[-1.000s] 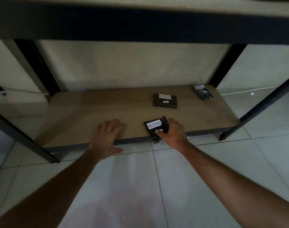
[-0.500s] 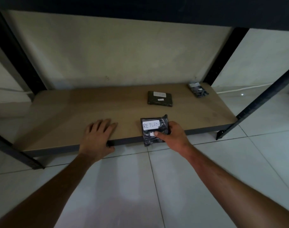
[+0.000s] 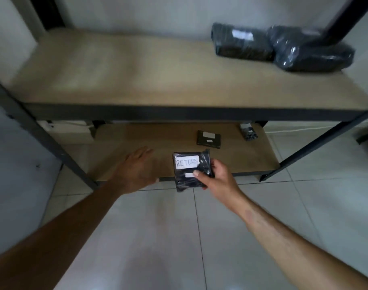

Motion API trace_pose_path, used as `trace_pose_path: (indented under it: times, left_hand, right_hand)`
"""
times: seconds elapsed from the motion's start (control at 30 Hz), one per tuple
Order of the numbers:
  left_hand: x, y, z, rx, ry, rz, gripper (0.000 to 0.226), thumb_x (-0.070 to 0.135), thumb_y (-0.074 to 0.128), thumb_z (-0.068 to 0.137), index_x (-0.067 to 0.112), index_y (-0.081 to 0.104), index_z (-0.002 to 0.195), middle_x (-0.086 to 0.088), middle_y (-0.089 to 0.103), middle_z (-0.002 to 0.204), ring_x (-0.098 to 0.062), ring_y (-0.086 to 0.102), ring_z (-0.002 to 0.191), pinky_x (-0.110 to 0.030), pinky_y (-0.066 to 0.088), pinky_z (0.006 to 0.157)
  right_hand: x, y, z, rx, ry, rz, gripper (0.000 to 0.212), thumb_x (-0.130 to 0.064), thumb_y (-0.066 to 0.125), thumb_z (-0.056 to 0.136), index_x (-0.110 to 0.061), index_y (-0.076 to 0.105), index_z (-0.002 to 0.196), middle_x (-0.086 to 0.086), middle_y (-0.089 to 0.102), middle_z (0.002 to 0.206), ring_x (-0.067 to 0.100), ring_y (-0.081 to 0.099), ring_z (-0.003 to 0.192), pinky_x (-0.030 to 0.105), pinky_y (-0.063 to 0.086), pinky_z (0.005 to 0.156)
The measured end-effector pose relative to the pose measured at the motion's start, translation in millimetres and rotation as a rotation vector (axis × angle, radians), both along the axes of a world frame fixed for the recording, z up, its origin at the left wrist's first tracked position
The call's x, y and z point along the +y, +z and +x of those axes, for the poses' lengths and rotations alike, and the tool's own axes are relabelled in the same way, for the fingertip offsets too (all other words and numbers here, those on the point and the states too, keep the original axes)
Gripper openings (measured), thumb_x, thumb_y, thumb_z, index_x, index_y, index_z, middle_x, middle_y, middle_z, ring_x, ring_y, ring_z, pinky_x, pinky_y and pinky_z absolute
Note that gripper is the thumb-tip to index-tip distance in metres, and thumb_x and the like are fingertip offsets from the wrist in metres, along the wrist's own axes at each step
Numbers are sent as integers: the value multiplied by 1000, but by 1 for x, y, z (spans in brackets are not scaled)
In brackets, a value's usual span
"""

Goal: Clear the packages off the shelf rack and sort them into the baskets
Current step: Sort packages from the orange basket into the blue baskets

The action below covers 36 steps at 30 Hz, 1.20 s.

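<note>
My right hand (image 3: 217, 178) grips a small black plastic-wrapped package (image 3: 189, 171) with a white label reading RETURN, held over the front edge of the bottom shelf (image 3: 137, 141). My left hand (image 3: 137, 170) hovers flat, fingers straight, above the same edge to the left. Further back on the bottom shelf lie a dark flat package (image 3: 209, 139) and a small black one (image 3: 248, 132). Two bulky black wrapped packages (image 3: 242, 45) (image 3: 310, 53) sit at the right end of the upper shelf (image 3: 137, 68).
The rack has dark metal posts (image 3: 38, 132) at left and a slanted one (image 3: 317, 147) at right. White tiled floor (image 3: 178, 237) spreads in front. A white cable runs along the wall behind. No basket is in view.
The view has risen, bringing the upper shelf and its two packages into sight. My right hand has lifted the RETURN package off the bottom shelf edge. My left hand came off the shelf.
</note>
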<state>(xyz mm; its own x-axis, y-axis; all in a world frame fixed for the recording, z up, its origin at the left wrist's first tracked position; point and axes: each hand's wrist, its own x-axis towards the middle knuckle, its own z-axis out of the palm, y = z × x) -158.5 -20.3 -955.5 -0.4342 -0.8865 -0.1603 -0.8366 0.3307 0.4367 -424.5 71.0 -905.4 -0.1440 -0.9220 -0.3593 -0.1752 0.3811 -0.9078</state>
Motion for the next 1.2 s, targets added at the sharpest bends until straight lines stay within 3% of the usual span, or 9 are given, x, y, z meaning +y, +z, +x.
trace_pose_path:
  times: [0.13, 0.23, 0.4, 0.5, 0.6, 0.83, 0.93, 1.07, 1.2]
  left_hand:
    - [29, 125, 28, 38, 87, -9, 106, 55, 84, 77, 24, 26, 161, -3, 33, 164, -32, 41, 142, -45, 41, 114]
    - [50, 224, 50, 25, 41, -86, 98, 47, 83, 81, 21, 31, 160, -4, 30, 167, -30, 33, 150, -51, 35, 119]
    - [93, 384, 92, 62, 77, -185, 84, 31, 80, 86, 14, 38, 156, -9, 39, 162, -31, 35, 150, -46, 34, 120]
    - [116, 464, 121, 74, 111, -209, 85, 28, 80, 85, 10, 37, 157, -12, 38, 162, -32, 35, 150, -47, 33, 121]
    - [134, 525, 161, 89, 162, -237, 86, 29, 78, 85, 8, 36, 157, -14, 37, 162, -33, 35, 150, -50, 34, 120]
    - [166, 601, 308, 38, 264, -314, 89, 32, 80, 88, 5, 33, 158, -16, 36, 163, -33, 35, 150, -46, 30, 123]
    - [174, 616, 380, 45, 305, -314, 86, 33, 78, 90, 4, 33, 158, -17, 35, 163, -33, 34, 151, -49, 30, 123]
    - [174, 631, 477, 19, 306, -322, 87, 35, 77, 91, 5, 31, 159, -16, 34, 164, -32, 33, 152, -48, 30, 123]
    - [171, 641, 562, -20, 326, -331, 85, 37, 75, 92, 5, 32, 158, -15, 36, 163, -32, 31, 153, -47, 28, 124]
  right_hand:
    - [19, 111, 33, -39, 20, -19, 28, -12, 73, 91, -12, 58, 115, 5, 75, 108, 21, 73, 90, 31, 56, 64]
    - [29, 204, 56, -62, 46, -39, 28, -12, 70, 93, -9, 55, 116, 10, 73, 111, 18, 71, 88, 28, 55, 60]
    - [48, 352, 103, -117, 64, -55, 24, -12, 69, 94, -9, 51, 110, 12, 71, 112, 16, 68, 88, 25, 55, 58]
    - [61, 426, 138, -142, 78, -60, 21, -11, 68, 94, -14, 52, 107, 12, 71, 111, 18, 69, 89, 27, 56, 60]
    - [73, 478, 180, -165, 96, -69, 23, -9, 68, 94, -8, 53, 112, 15, 71, 113, 20, 69, 91, 31, 57, 64]
    - [78, 542, 316, -161, 182, -104, 22, -10, 67, 95, -7, 55, 113, 16, 70, 117, 34, 66, 111, 55, 52, 99]
    - [72, 556, 382, -168, 199, -142, 20, -15, 70, 92, -16, 59, 108, 11, 73, 114, 31, 68, 110, 55, 51, 101]
    - [62, 568, 467, -167, 216, -163, 36, -39, 71, 78, -19, 60, 105, 6, 75, 109, 29, 70, 106, 58, 52, 97]
    - [48, 572, 547, -241, 232, -162, 29, -29, 70, 83, -19, 61, 109, 4, 76, 110, 21, 71, 107, 49, 53, 101]
